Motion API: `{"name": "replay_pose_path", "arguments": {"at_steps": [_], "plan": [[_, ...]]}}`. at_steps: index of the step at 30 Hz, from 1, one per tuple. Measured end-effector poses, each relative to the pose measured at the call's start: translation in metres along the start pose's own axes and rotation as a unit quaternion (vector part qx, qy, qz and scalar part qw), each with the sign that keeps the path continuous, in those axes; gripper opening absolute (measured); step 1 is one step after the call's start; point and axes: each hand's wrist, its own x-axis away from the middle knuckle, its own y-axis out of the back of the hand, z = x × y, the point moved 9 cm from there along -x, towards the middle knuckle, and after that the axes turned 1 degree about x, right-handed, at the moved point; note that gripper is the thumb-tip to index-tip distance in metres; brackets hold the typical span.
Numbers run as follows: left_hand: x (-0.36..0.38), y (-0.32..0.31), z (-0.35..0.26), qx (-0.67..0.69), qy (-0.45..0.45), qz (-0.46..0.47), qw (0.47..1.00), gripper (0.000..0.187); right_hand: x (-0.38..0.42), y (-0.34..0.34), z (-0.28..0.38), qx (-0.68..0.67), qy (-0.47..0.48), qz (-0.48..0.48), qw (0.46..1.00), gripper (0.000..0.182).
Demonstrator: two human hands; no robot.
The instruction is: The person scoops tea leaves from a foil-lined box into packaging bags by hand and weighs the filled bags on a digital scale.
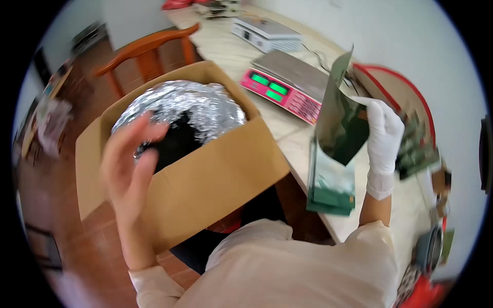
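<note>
At the left of the frame the bare left hand (128,164) hangs over the near edge of a cardboard box (215,174), its fingers spread and loosely curled, holding nothing. The box sits in the centre-left of the frame with its flaps open, and inside it a crinkled foil liner (205,105) surrounds a dark mass of loose material (174,143) just beyond the fingertips. At the right of the frame the right hand (384,143), in a white glove, is closed on the edge of a dark green pouch (341,120), which stands upright and tilted with its top corner reaching toward the upper right. Below the pouch, at the edge of the pale table (292,141), lies a stack of green packets (331,190). Further up the table, in the upper centre, stands a pink scale (287,84) with green displays, and beyond it a white device (266,33). A wooden chair (149,51) shows in the upper left.
</note>
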Motion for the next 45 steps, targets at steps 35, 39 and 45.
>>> {"name": "replay_pose_path", "arguments": {"at_steps": [35, 39, 45], "plan": [[0.001, -0.007, -0.041, 0.556, -0.017, 0.155, 0.816, 0.013, -0.071, -0.266, -0.005, -0.282, -0.034, 0.248, 0.926, 0.032], [0.004, -0.009, -0.040, 0.563, -0.032, 0.177, 0.807, 0.013, -0.066, -0.267, -0.022, -0.326, -0.092, 0.241, 0.909, 0.031], [0.013, 0.006, -0.069, 0.554, -0.143, 0.301, 0.763, 0.018, -0.063, -0.261, -0.019, -0.352, -0.087, 0.236, 0.902, 0.030]]}}
